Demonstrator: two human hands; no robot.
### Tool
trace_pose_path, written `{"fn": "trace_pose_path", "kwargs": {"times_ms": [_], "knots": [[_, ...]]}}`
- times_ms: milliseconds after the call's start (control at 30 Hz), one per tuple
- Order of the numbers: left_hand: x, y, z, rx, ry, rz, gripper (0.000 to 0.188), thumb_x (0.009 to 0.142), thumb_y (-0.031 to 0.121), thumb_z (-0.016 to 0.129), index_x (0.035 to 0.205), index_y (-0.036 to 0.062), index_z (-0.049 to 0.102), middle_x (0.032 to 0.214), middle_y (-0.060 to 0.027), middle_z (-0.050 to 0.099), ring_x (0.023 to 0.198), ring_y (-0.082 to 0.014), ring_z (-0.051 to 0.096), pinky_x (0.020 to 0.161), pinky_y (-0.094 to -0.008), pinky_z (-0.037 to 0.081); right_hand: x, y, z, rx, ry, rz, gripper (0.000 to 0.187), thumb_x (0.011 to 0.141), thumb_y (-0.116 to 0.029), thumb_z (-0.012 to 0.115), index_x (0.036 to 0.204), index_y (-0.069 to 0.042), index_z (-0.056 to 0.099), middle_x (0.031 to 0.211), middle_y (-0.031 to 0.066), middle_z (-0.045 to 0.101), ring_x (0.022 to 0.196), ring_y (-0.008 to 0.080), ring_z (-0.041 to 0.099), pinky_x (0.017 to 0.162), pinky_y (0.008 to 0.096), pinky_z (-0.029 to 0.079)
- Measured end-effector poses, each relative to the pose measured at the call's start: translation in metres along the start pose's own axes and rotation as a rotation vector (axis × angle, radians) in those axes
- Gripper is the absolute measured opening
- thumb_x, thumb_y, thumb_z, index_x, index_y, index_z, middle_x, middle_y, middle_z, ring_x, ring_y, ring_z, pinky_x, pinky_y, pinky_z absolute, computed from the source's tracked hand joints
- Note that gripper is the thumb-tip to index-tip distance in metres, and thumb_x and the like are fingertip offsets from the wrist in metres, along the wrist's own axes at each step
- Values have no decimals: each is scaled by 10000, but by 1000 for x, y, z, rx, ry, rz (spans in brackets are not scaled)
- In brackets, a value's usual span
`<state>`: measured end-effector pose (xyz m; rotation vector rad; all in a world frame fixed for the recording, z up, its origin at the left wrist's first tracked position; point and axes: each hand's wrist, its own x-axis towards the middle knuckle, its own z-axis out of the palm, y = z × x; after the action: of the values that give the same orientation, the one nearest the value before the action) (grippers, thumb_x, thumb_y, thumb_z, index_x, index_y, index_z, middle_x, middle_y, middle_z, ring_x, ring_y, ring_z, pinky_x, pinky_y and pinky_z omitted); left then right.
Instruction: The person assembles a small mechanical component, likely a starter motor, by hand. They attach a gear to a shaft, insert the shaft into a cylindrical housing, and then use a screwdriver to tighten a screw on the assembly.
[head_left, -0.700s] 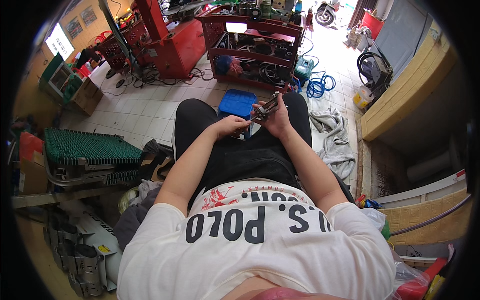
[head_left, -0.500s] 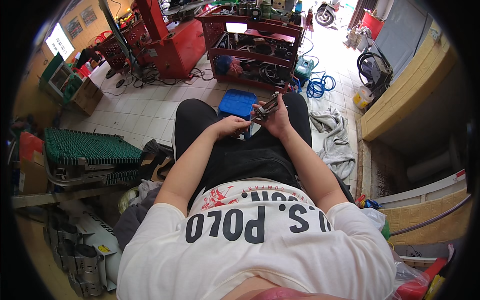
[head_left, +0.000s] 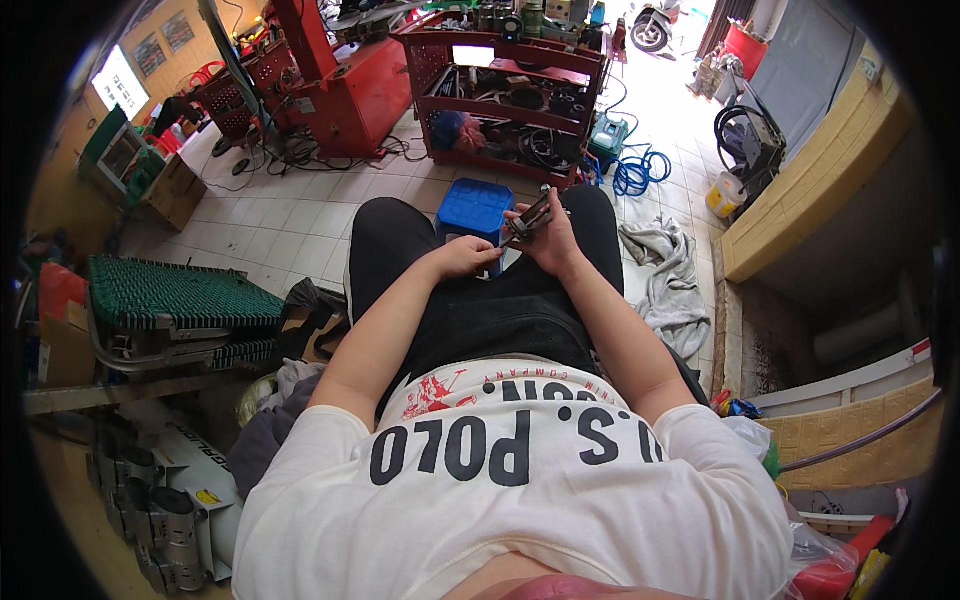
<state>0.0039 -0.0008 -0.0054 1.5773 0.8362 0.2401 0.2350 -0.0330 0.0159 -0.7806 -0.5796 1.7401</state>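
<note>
My right hand (head_left: 552,245) is wrapped round a small dark metal part (head_left: 532,216), which looks like a narrow open frame with bars and tilts up to the right. My left hand (head_left: 468,257) is closed, its thumb and fingertips pinched at the lower left end of that part. Whatever sits between the left fingertips is too small to make out. Both hands are over my lap, between the knees. Just beyond them stands a blue plastic stool (head_left: 475,207), partly hidden by the hands.
A red tool cart (head_left: 505,110) with loaded shelves stands ahead, beside a red machine base (head_left: 350,115). Blue hose (head_left: 640,174) coils on the tiles. Grey cloth (head_left: 672,280) lies by my right leg. A green woven folding bed (head_left: 180,292) is at left.
The metal part has turned slightly in my right hand, and the right fingers have shifted a little. My left hand has rolled slightly, staying at the part's lower end.
</note>
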Motion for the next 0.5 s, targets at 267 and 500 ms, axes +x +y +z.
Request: {"fn": "trace_pose_path", "kwargs": {"times_ms": [267,500], "knots": [[5,-13,-8,-155,-71,49,268,1053,345,642,1106,82,655,822,35,608,688,-76,524,632,-258,434,-1,4,9,-117,-83,6,865,995,-752,440,1427,-4,481,1349,211,646,1210,319,638,1068,554,475],[-1,0,4,-62,45,83,285,943,264,765,1140,82,668,852,41,619,704,-77,532,636,-260,417,-7,7,9,-267,-107,43,802,995,-734,478,1449,-72,489,1364,122,653,1312,273,582,1095,522,438]]}}
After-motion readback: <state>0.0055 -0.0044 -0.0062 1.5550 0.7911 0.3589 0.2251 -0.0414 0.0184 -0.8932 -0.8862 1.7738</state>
